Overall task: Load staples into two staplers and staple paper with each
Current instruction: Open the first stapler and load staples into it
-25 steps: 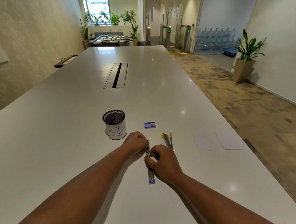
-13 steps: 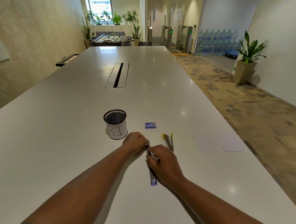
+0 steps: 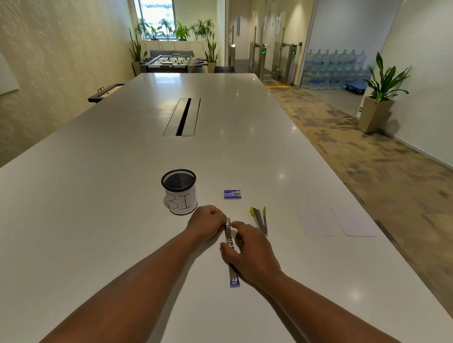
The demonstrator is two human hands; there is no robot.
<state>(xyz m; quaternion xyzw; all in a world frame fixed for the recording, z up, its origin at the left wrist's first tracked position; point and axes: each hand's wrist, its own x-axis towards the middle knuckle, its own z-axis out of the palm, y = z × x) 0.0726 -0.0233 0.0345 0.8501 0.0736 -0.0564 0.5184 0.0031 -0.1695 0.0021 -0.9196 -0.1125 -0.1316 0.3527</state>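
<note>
A blue stapler (image 3: 233,273) lies opened out flat on the white table (image 3: 116,204), its metal magazine pointing away from me. My left hand (image 3: 206,221) is closed on the far end of the stapler. My right hand (image 3: 249,252) rests on its middle, thumb and fingers pinching at the magazine; whether staples are between the fingers is hidden. A yellow stapler (image 3: 260,219) lies open in a V just to the right. A small blue staple box (image 3: 232,194) sits beyond both. Two white paper sheets (image 3: 317,222) lie further right.
A black mesh cup labelled BIN (image 3: 180,191) stands just beyond my left hand. A cable slot (image 3: 182,117) runs along the table's middle. The table's right edge drops to carpeted floor, with a potted plant (image 3: 377,95) by the wall.
My right hand has slid slightly toward me along the blue stapler and its fingers have spread a little. My left hand keeps its hold on the far end.
</note>
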